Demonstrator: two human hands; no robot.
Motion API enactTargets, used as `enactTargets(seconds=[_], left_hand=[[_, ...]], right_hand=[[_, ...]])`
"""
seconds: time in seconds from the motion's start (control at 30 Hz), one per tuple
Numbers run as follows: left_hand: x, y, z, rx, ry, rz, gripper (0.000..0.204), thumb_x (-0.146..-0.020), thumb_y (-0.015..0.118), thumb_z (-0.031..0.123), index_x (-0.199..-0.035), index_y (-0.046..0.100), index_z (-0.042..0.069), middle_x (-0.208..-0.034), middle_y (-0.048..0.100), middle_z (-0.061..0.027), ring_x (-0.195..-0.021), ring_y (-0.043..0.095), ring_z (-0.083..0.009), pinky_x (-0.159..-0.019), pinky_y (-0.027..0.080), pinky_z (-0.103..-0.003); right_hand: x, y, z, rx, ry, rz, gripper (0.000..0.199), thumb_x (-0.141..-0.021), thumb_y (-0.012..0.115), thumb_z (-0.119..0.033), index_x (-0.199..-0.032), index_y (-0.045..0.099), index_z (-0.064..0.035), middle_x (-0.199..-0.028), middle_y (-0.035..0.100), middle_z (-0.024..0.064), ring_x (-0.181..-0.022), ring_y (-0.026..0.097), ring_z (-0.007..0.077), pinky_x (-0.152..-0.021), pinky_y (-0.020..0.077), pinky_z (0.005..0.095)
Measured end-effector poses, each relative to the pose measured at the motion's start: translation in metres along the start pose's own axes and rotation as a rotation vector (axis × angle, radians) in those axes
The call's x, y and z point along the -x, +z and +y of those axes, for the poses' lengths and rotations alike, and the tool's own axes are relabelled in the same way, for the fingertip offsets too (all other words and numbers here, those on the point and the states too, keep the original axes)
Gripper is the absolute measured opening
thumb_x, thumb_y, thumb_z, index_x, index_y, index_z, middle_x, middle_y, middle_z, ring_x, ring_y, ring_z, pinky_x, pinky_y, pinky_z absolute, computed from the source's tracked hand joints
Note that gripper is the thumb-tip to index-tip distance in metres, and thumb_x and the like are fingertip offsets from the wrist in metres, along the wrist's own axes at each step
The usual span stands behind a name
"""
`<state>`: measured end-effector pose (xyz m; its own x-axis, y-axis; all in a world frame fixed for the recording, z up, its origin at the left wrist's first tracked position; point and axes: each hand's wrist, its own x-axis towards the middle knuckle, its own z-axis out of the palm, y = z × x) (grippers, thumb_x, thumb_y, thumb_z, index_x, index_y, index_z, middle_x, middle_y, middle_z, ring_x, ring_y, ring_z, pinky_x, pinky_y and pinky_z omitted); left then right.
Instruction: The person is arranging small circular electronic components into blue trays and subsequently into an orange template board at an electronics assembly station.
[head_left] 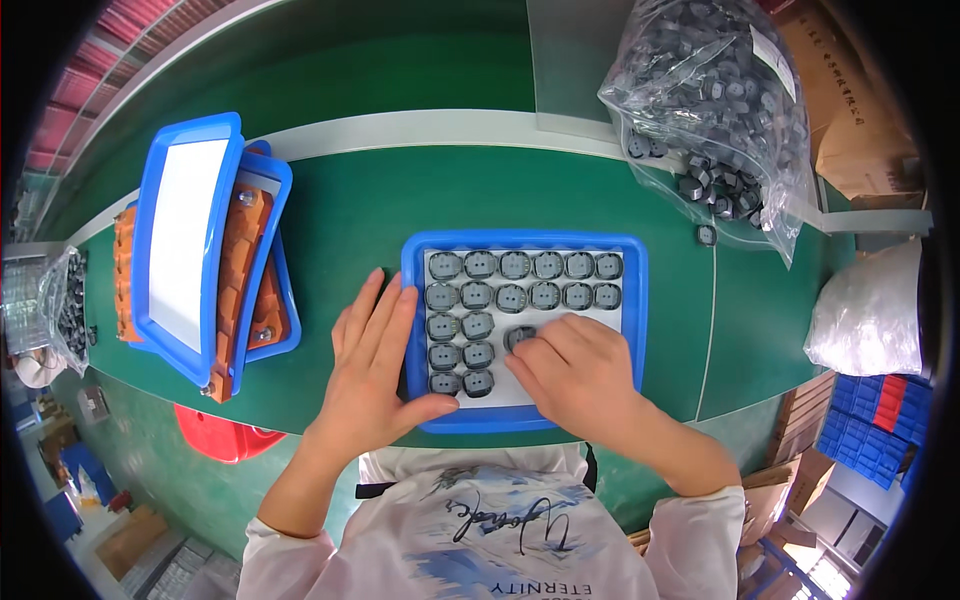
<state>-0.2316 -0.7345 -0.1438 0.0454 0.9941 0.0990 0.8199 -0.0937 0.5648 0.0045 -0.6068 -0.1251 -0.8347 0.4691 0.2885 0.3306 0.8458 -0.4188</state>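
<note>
Left grip outstretched, thumb splayed inward; right grip curled, both forearms angled inward.

Parts in tray, tray stack to L, bag R rear.

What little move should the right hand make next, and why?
The right hand should probably nudge the grey part at its fingertips level with the third row's two neighbours: it sits slightly low, while the rows above look straight.
</note>
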Motion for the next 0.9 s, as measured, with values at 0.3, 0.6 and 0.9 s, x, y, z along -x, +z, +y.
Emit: enactTargets(seconds=[0.3,0.6,0.9], left_hand=[[0.0,0.001,-0.002,0.033,0.024,0.076,0.105,-0.076,0.083,0.05,-0.153,0.038,-0.005,-0.155,0.043,-0.0265,-0.146,0.038,-0.0463,-0.115,0.027,-0.057],[0.0,-0.001,-0.001,0.06,0.016,0.071,0.1,-0.077,0.084,0.044,-0.153,0.041,-0.004,-0.155,0.044,-0.0265,-0.147,0.037,-0.0458,-0.115,0.028,-0.056],[-0.002,0.0,0.003,0.076,-0.019,0.102,0.09,-0.077,0.084,0.035,-0.15,0.046,-0.002,-0.155,0.044,-0.0251,-0.146,0.037,-0.0458,-0.114,0.03,-0.056]], right_hand=[[-0.004,0.003,0.011,-0.011,-0.03,0.008,0.022,-0.07,0.081,-0.006,-0.088,0.069,-0.0061,-0.08,0.059,0.0043,-0.067,0.059,0.023,-0.056,0.0484,0.0358],[-0.01,0.005,0.015,0.002,-0.074,0.012,0.02,-0.068,0.074,-0.003,-0.087,0.068,-0.006,-0.079,0.057,0.0043,-0.069,0.059,0.0232,-0.057,0.0488,0.035],[-0.033,0.001,0.004,-0.032,-0.122,0.014,0.02,-0.068,0.073,-0.007,-0.087,0.071,-0.0056,-0.087,0.056,0.0036,-0.078,0.057,0.0221,-0.067,0.0479,0.0346]])
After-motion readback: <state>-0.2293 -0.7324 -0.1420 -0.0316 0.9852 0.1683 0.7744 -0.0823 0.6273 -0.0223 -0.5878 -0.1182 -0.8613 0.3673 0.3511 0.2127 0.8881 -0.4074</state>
